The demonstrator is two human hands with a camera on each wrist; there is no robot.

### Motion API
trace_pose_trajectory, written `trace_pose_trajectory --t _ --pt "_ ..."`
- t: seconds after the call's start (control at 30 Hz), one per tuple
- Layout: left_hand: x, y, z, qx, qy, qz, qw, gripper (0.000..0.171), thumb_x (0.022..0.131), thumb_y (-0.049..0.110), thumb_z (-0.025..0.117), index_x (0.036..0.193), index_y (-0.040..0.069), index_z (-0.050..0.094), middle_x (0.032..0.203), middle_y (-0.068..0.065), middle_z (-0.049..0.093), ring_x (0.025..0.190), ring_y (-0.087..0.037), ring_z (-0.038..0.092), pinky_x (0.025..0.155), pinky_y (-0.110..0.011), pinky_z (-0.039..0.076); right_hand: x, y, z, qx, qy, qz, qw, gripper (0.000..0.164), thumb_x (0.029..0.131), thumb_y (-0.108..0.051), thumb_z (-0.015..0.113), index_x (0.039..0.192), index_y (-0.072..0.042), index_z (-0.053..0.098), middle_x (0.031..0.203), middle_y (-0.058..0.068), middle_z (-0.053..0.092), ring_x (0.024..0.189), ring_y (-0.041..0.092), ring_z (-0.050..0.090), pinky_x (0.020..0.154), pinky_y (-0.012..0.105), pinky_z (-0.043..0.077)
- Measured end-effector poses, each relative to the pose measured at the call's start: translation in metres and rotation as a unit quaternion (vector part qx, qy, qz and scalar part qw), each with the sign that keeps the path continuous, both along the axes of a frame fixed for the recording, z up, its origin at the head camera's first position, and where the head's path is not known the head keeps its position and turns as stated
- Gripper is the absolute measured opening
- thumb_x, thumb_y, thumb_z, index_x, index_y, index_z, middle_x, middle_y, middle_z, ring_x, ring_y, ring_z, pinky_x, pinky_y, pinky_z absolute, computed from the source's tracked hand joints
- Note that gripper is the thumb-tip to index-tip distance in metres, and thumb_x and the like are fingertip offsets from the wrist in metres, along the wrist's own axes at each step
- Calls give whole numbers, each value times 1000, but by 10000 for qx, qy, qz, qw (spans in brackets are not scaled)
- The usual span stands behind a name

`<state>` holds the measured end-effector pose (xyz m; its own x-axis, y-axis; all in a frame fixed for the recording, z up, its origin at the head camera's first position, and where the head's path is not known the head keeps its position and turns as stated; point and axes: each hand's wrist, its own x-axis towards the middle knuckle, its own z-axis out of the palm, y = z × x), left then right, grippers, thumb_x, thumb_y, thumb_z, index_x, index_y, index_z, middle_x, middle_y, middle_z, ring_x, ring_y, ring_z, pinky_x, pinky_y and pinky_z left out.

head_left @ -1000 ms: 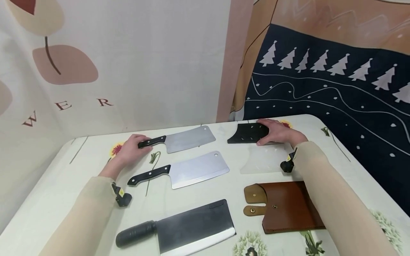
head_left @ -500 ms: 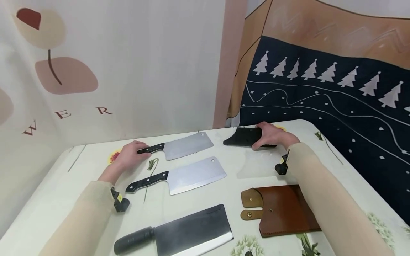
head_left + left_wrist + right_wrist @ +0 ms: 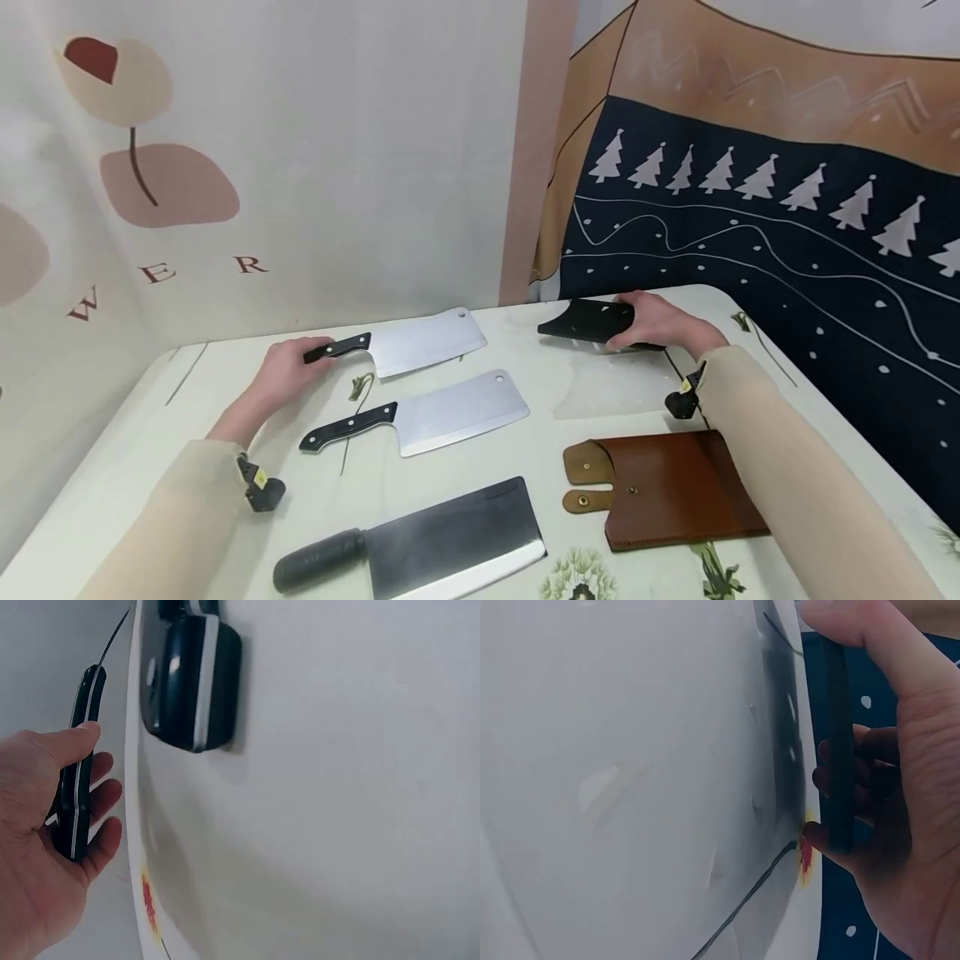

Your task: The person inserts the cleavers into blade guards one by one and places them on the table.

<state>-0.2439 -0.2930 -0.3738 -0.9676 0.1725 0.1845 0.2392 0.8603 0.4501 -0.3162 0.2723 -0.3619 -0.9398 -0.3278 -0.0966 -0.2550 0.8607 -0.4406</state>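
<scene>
Your left hand [image 3: 287, 369] grips the black riveted handle [image 3: 351, 344] of the far silver steel cleaver [image 3: 427, 342], at 12 o'clock from the matching near cleaver [image 3: 462, 408]. Your right hand [image 3: 663, 323] holds the black curved-edge blade sheath [image 3: 588, 319] at 2 o'clock, raised off the white table [image 3: 225, 358]. The translucent white sheath [image 3: 611, 390] lies at 3 o'clock; the large dark-bladed cleaver [image 3: 457, 533], 6 o'clock.

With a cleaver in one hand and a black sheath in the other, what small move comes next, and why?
Probably bring the black sheath toward the far cleaver: the left hand grips its handle, the right hand holds the sheath, and a gap separates cleaver and sheath.
</scene>
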Motion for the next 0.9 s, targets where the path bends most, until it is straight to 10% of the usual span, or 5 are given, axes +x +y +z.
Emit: trace_pose_trajectory --t 0.9 --pt "30 19 15 340 -110 -264 9990 39 99 13 68 132 -7 64 117 -25 68 79 -25 52 65 -34 39 47 -14 16 -54 828 927 9922 89 68 -37 87 143 -2 53 140 19 53 121 35 49 99 56 41"
